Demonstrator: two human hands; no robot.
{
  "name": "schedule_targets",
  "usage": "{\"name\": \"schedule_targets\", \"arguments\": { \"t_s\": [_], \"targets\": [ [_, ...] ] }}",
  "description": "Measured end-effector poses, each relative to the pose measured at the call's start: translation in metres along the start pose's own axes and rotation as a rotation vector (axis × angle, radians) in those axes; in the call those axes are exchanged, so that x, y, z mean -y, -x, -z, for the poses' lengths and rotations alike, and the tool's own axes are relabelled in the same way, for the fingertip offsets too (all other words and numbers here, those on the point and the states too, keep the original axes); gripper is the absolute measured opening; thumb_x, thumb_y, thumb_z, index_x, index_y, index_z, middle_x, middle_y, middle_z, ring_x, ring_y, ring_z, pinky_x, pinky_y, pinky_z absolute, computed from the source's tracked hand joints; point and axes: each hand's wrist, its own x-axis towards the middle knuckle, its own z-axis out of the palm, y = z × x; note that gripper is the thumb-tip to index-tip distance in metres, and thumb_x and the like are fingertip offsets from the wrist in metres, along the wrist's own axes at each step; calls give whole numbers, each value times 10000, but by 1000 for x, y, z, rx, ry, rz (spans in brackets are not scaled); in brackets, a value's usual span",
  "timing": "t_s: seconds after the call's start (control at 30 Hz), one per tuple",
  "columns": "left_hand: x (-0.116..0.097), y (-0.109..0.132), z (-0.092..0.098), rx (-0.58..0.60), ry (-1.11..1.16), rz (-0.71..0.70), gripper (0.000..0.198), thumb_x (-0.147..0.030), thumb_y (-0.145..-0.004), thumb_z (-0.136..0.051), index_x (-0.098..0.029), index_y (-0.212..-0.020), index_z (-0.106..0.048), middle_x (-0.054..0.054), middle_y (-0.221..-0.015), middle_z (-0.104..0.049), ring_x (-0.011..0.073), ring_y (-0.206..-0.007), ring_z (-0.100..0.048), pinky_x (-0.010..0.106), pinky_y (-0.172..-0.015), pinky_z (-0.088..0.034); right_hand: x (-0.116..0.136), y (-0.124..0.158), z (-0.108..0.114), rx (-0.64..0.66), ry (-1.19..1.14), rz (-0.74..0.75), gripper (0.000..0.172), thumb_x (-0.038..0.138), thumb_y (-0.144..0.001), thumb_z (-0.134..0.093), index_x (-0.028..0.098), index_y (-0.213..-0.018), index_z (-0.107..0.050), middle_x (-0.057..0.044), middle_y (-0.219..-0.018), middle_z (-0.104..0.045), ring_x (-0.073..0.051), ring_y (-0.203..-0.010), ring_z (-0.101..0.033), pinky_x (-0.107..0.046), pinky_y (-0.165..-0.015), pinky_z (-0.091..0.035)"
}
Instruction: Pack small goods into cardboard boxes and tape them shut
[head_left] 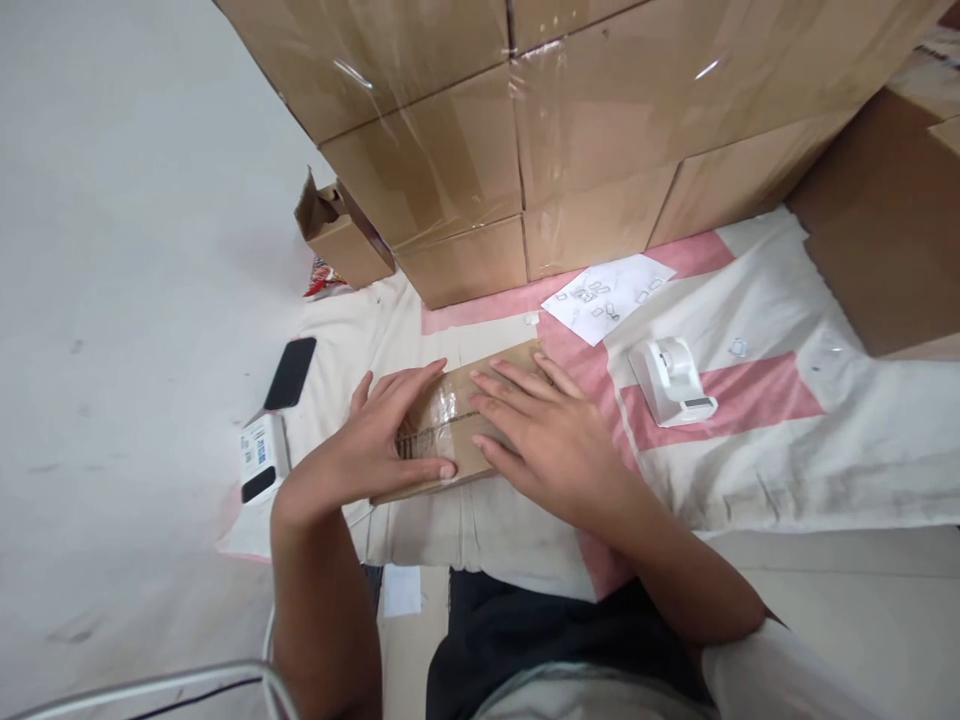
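Observation:
A small flat cardboard box (480, 462) lies on the cloth in front of me, a strip of clear tape shining over its top seam. My left hand (375, 435) spans the box's left end, thumb along the near edge and fingers toward the far edge, gripping it. Flat on the right part of the top rests my right hand (551, 435), fingers spread and nothing held in it. Parts of the box's ends are hidden under both hands. To the right stands a white tape dispenser (673, 380), apart from the hands.
Taped cardboard boxes (592, 130) are stacked along the back. A printed paper sheet (604, 295) lies before them. At left are a black phone (291, 373), a white device (262, 455) and an open small carton (349, 245). A large brown carton (892, 230) stands at right.

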Motion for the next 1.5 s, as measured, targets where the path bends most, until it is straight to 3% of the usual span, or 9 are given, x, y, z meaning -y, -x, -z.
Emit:
{"name": "schedule_targets", "arguments": {
  "t_s": [0.3, 0.43, 0.5, 0.6, 0.7, 0.83, 1.03, 1.37, 1.5],
  "targets": [
    [-2, 12, -9, -165, -143, -22, 1068, -665, -728, -776, -384, -1601, -228, 127, -1598, -410, 438, -1468, -370, 742, -1214, -26, -15, 14, 15, -98, -43, -44, 264, 342, -1035, -518, 252, -1130, -748, -19, -1364, -702, -257, -1363, -566, -529, -1247, -287],
    [-49, 31, -29, -555, -323, 7, 733, -427, -845, -719, -357, -1517, -432, 138, -1586, -428, 441, -1454, -384, 711, -1226, -33, -91, 23, 48, -366, 137, -356, 232, 286, -987, -523, 254, -969, -752, -41, -1115, -784, -311, -1186, -661, -633, -1198, -266],
    [-84, 28, -54, -667, -339, -224, 533, -292, -827, -748, -348, -1338, -609, 105, -1403, -603, 373, -1366, -485, 655, -1252, -81, -144, 20, 66, -311, 193, -493, 233, 305, -951, -542, 223, -1007, -753, -89, -1081, -781, -335, -1047, -699, -614, -1059, -424],
    [-131, -4, -112, -566, -141, -694, 190, -173, -883, -691, -304, -1019, -712, -19, -1213, -718, 203, -1166, -591, 554, -1228, -241, -218, 6, 77, -58, 266, -557, 257, 304, -921, -544, 228, -1026, -766, -133, -1062, -770, -376, -1028, -687, -605, -962, -475],
    [-155, -52, -175, -396, -34, -1081, 154, -216, -972, -590, -280, -943, -727, -37, -1151, -736, 160, -1071, -604, 448, -1077, -396, -267, -11, 64, 97, 299, -562, 292, 229, -894, -555, 236, -1090, -771, -143, -1251, -719, -404, -1201, -616, -623, -1020, -447],
    [-160, -95, -222, -205, 114, -1257, 199, -252, -987, -535, -261, -982, -734, -40, -1107, -757, 161, -1002, -650, 403, -955, -444, -291, -29, 35, 218, 185, -411, 410, 189, -915, -538, 207, -1276, -733, -158, -1433, -606, -388, -1321, -528, -602, -1077, -428],
    [-154, -97, -219, 0, 318, -965, 218, -362, -980, -541, -230, -969, -714, -21, -1015, -774, 128, -899, -675, 323, -817, -442, -284, -64, -1, 356, -79, 36, 479, 86, -927, -486, 306, -1260, -752, -69, -1528, -556, -341, -1370, -424, -616, -1125, -288],
    [-152, -94, -216, 33, 253, -934, 197, -360, -980, -536, -222, -942, -671, -38, -982, -739, 139, -841, -612, 360, -782, -398, -284, -77, -28, 228, -25, 187, 201, 281, -984, -571, 210, -1038, -751, -135, -1221, -630, -310, -1147, -465, -476, -984, -357],
    [-151, -94, -216, 17, 262, -929, 193, -354, -973, -552, -213, -940, -679, -32, -963, -734, 141, -836, -588, 363, -787, -402, -280, -77, -27, 254, -9, 228, 256, 265, -1001, -533, 238, -1162, -730, -125, -1226, -621, -307, -1150, -451, -473, -973, -352]
  ]
}}
